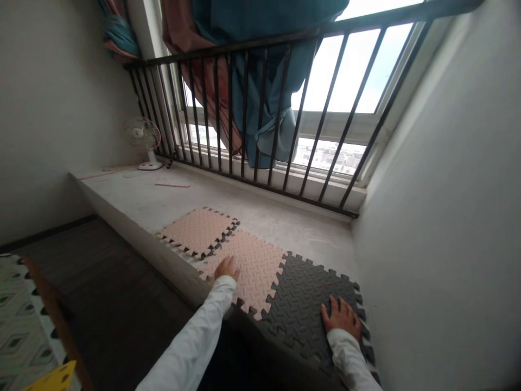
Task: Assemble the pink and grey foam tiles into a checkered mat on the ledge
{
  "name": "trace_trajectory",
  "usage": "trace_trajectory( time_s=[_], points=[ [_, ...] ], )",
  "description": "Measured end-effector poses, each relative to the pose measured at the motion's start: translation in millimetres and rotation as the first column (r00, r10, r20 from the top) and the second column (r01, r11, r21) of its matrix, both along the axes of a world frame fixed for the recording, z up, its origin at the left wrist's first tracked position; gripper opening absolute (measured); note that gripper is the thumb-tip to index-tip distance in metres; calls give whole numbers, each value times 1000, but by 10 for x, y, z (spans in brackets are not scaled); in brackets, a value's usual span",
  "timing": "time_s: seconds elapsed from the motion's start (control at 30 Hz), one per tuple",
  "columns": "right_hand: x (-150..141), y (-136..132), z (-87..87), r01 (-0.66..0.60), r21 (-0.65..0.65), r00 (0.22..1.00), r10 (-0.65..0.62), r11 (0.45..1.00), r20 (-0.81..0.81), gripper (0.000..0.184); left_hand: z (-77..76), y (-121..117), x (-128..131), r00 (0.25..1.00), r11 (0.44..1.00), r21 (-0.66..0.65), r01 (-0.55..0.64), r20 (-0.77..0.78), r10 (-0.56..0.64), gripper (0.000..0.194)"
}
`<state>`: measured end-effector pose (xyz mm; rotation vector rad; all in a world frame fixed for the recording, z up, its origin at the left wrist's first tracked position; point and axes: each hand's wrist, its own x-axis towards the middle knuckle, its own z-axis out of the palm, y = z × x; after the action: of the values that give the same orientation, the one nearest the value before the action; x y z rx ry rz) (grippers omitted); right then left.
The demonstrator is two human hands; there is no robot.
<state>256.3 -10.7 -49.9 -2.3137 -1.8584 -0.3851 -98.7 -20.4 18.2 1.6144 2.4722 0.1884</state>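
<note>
My left hand (227, 269) rests on a pink foam mat tile (256, 260) with jigsaw edges, near its front left side. Fingers spread, my right hand (341, 316) lies flat on a dark grey foam mat tile (303, 296). The grey tile meets the pink one along their toothed edges, on top of a pale ledge. Farther left is a stack of pink tiles (199, 228) with dark teeth showing beneath; its corner reaches the first pink tile. Neither hand grips anything that I can see.
A black metal railing (260, 184) runs along the window behind the ledge (134, 190), with teal and pink curtains (252, 81) hanging there. A small fan (144, 138) stands at the far left end. A white wall (439, 217) bounds the right side. Dark floor (109, 277) lies below.
</note>
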Motion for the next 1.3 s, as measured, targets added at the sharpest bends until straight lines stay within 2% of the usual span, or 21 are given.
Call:
trace_trajectory(
  time_s=[0.07, 0.13, 0.23, 0.37, 0.5, 0.6, 0.67, 0.77, 0.87, 0.93, 1.03, 1.07, 1.13, 1.17, 1.2, 1.23, 1.3],
  points=[
    [-2, 7, -16, 2, 20, 1000, -2, 1000, 9, 44, 31, 23, -312, 975, 976, 20, -219, -38, 220, 50],
    [-11, 6, -16, 7, 53, 1000, -9, 999, 28, 43, 34, 10, -570, 939, 941, 27, -337, -59, 338, 47],
    [-13, 5, -7, -10, 51, 1000, 8, 999, 29, 42, 9, -20, -780, 940, 942, 1, -337, -62, 336, 38],
    [-17, -2, 8, -15, 47, 1000, 14, 999, 8, 42, 12, 9, -866, 952, 955, -24, -294, -98, 291, 34],
    [-62, -32, 28, -4, 75, 1000, 3, 997, 15, 39, 78, 107, -949, 959, 965, -32, -259, -124, 254, 35],
    [-80, -46, 36, 4, 82, 1000, -6, 997, 30, 40, 161, 233, -913, 976, 983, -11, -185, -123, 182, 33],
    [-72, -45, 35, -2, 67, 1000, 0, 998, 26, 40, 245, 333, -765, 985, 993, 34, -113, -124, 117, 32],
    [-43, -36, 22, -26, 42, 1000, 26, 999, 1, 42, 432, 470, -329, 994, 991, 130, -27, -98, 40, 32],
    [-28, -29, 8, -31, 45, 1000, 31, 999, 5, 43, 669, 544, 319, 1000, 979, 200, 24, -23, -20, 32],
    [-31, -31, 10, -25, 52, 1000, 24, 998, 13, 43, 812, 532, 834, 994, 964, 250, 92, 37, -104, 31],
    [-37, -45, 23, -28, 63, 1000, 27, 998, 10, 42, 926, 406, 1616, 937, 931, 233, 282, 140, -319, 37],
    [-37, -51, 26, -34, 61, 999, 33, 998, 7, 42, 925, 343, 1841, 874, 885, 211, 416, 175, -453, 46],
    [-33, -59, 25, -48, 55, 999, 48, 997, 4, 39, 859, 213, 2169, 698, 731, 215, 648, 216, -683, 67],
    [-30, -60, 21, -55, 53, 998, 55, 997, 3, 37, 797, 157, 2255, 628, 666, 225, 711, 225, -745, 73],
    [-29, -58, 15, -55, 55, 998, 55, 997, 2, 37, 720, 113, 2284, 601, 641, 225, 733, 227, -767, 75],
    [-29, -55, 11, -49, 59, 999, 49, 997, 0, 37, 632, 81, 2256, 623, 662, 206, 720, 227, -748, 75],
    [-38, -48, 8, -38, 64, 999, 38, 997, -4, 39, 446, 47, 2056, 762, 788, 91, 609, 207, -614, 74]
  ],
)
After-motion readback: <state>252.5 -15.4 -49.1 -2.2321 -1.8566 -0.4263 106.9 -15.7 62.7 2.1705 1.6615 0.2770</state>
